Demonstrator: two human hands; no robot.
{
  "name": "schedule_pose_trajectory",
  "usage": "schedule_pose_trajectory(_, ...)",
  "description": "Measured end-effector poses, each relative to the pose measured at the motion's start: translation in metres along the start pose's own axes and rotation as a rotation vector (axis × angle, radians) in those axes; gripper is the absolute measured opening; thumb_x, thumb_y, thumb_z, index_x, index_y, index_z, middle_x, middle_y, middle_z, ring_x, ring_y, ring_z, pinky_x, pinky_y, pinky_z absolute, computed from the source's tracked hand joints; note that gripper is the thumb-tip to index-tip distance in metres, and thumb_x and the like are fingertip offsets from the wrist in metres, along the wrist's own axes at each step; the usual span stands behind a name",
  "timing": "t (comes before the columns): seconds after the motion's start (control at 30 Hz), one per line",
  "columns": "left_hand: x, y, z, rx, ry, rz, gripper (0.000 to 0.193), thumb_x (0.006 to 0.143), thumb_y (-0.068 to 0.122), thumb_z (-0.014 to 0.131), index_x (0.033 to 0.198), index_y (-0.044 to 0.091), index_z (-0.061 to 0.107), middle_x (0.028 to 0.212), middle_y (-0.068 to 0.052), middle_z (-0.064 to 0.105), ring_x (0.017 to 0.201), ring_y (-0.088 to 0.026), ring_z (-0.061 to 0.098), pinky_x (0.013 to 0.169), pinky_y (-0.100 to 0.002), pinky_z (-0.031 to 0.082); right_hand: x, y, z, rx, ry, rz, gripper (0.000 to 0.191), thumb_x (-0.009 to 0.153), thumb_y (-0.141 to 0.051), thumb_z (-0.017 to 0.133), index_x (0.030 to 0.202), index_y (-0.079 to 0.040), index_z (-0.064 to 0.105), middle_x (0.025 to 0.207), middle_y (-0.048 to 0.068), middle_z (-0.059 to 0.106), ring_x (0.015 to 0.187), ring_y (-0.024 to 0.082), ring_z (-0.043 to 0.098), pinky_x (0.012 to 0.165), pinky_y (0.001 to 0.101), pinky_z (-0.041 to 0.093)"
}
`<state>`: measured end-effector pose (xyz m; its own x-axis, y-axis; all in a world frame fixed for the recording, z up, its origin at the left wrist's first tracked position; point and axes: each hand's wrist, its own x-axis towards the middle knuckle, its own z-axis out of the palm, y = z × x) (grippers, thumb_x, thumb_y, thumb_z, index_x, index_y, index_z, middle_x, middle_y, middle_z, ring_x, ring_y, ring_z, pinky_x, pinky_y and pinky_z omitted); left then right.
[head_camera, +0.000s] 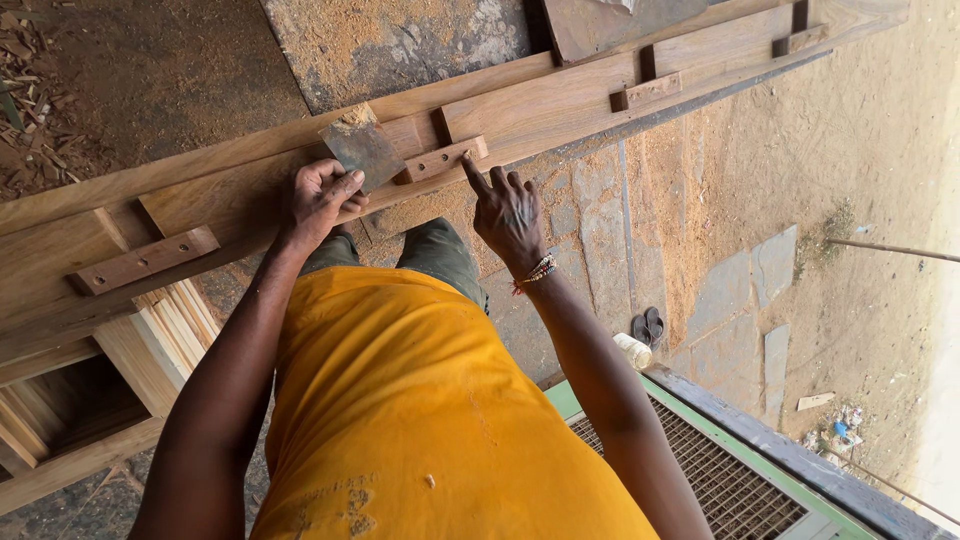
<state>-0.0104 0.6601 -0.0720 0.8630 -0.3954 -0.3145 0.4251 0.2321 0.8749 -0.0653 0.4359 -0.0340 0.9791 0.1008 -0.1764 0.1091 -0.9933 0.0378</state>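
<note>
2 hands work at the long wooden frame (560, 105) lying across in front of you. Your left hand (320, 200) grips a flat metal scraper blade (360, 150), fingers curled around its lower edge, the blade resting tilted on the wood with sawdust paste on its upper edge. Your right hand (508, 215) is released, forefinger stretched out and touching the end of a small wooden block (440, 160) set in the frame, just beside the blade. Similar blocks sit farther along, beyond each hand. Below your right forearm runs a green-edged metal grate (720, 480).
</note>
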Motion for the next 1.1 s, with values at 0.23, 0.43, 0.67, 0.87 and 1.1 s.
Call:
schedule_pose_trajectory(0.23,-0.0002,-0.0001,0.0006,0.017,0.005,-0.026,0.025,0.101,0.026,0.071,0.091,0.003,0.067,0.083,-0.009,0.072,0.074,-0.012,0.074,0.061,-0.023,0.062,-0.0029,0.0009,0.0063,0.314,0.018,0.092,0.062,0.095,-0.011,0.059,0.155,-0.026,0.050,0.073,0.007,0.058,0.060,0.021,0.054,0.056,0.0371,0.043)
schedule_pose_trajectory(0.43,-0.0012,0.0009,0.0012,0.025,-0.002,-0.029,0.027,0.101,0.027,0.071,0.088,0.004,0.066,0.081,-0.009,0.072,0.073,-0.012,0.074,0.062,-0.024,0.063,0.0005,0.0057,0.0061,0.471,0.083,0.074,0.053,0.096,-0.012,0.058,0.146,-0.027,0.059,0.076,0.004,0.061,0.063,0.018,0.055,0.057,0.0348,0.046)
schedule_pose_trajectory(0.67,-0.0007,0.0007,0.0017,0.009,0.003,-0.013,0.029,0.100,0.027,0.072,0.085,0.004,0.064,0.079,-0.010,0.071,0.073,-0.013,0.075,0.060,-0.025,0.063,0.0009,0.0050,0.0014,0.268,0.092,0.086,0.054,0.096,-0.014,0.061,0.149,-0.023,0.058,0.081,0.007,0.062,0.063,0.021,0.057,0.054,0.0367,0.046)
schedule_pose_trajectory(0.87,-0.0001,0.0003,0.0014,0.005,-0.001,-0.001,0.028,0.101,0.027,0.072,0.087,0.004,0.065,0.080,-0.010,0.071,0.074,-0.013,0.075,0.060,-0.024,0.063,-0.0034,0.0034,0.0071,0.172,0.114,0.034,0.060,0.094,-0.010,0.060,0.152,-0.025,0.055,0.077,0.005,0.060,0.065,0.021,0.058,0.058,0.0361,0.046)
schedule_pose_trajectory(1.1,-0.0011,0.0023,0.0030,0.000,0.009,-0.027,0.024,0.100,0.026,0.071,0.091,0.004,0.067,0.083,-0.008,0.072,0.074,-0.012,0.074,0.059,-0.023,0.061,-0.0027,0.0044,0.0035,0.219,0.012,0.082,0.052,0.097,-0.013,0.061,0.147,-0.028,0.058,0.084,0.005,0.064,0.067,0.021,0.060,0.056,0.0364,0.046)
